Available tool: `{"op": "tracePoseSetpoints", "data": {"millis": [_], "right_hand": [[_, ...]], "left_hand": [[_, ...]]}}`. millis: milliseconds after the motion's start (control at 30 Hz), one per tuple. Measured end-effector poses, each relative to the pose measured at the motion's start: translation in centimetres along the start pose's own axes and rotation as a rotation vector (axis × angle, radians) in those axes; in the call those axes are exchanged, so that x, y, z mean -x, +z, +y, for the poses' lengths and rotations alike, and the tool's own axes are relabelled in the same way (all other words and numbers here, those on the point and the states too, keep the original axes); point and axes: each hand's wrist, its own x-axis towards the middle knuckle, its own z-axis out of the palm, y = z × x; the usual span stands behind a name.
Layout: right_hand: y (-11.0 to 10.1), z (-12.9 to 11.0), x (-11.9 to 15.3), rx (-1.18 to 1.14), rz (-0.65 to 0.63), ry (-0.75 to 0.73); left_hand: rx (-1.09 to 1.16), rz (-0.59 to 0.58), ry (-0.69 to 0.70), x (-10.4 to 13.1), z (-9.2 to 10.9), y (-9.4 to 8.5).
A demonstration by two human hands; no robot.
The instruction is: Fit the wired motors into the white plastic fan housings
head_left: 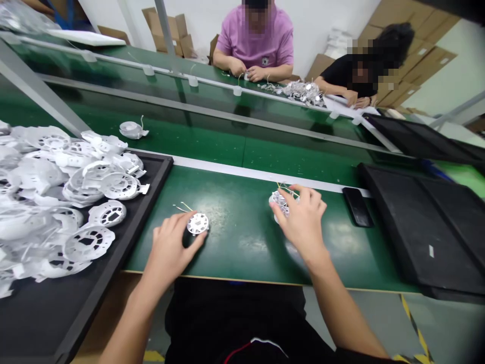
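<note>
A small round white part [198, 223] with slots and thin wires is held at its edges between the thumb and fingers of my left hand [172, 245], low over the green table [238, 242]. Farther right, my right hand [303, 217] has its thumb and fingers around another round white part [280, 203], which has yellowish wires at its top. My right fingers partly cover that part. The two hands are well apart.
A black tray [151, 202] heaped with white plastic shells [91, 242] is at the left. One white piece [132, 130] lies beyond it. A phone [357, 207] and black trays [428, 227] are at the right. Two people work across the line, near a pile of small parts [303, 92].
</note>
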Motion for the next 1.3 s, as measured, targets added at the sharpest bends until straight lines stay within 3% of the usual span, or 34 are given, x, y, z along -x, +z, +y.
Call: {"op": "tracePoseSetpoints", "data": {"millis": [67,133,233,300,433,533,733,900,1033,1167,1233,1300], "right_hand": [[0.0,1.4,-1.5,0.107,-0.011,0.013],[0.5,1.5,-2.1,0.062,-0.081,-0.059],[1.4,-0.5,-0.8,-0.186,-0.233,-0.227],[1.7,-2.3,1.0,-0.403,-0.34,-0.311],[1.6,-4.8,4.9,-0.751,-0.47,-0.235],[1.8,-5.1,6.3,-0.944,-0.507,-0.091],[2.7,-5.3,6.4,-1.058,-0.46,0.025],[2.9,-5.1,5.8,-0.977,-0.434,-0.018],[3.3,-4.5,5.7,-0.956,-0.42,-0.086],[4.3,-4.2,6.1,-0.851,-0.232,-0.132],[4.5,-4.2,6.4,-0.822,-0.189,-0.161],[4.4,-4.2,6.5,-0.8,-0.193,-0.171]], "left_hand": [[0.003,0.018,-0.043,-0.3,-1.2,-0.2],[0.01,0.047,-0.05,-0.1,-1.1,-0.3],[0.034,0.264,-0.053,1.5,1.4,-0.4],[0.108,0.322,0.018,2.8,3.7,-0.3],[0.275,-0.016,0.153,4.2,6.7,0.5],[0.363,-0.122,0.127,4.0,6.7,1.5],[0.487,-0.194,0.101,3.1,5.5,1.7],[0.504,-0.292,0.05,1.6,5.9,0.6],[0.47,-0.295,0.044,0.7,6.9,0.5],[0.355,-0.213,0.079,1.3,7.2,-0.2],[0.224,-0.095,0.053,2.3,6.5,-2.1],[-0.03,0.037,-0.046,3.6,5.0,-5.0]]}}
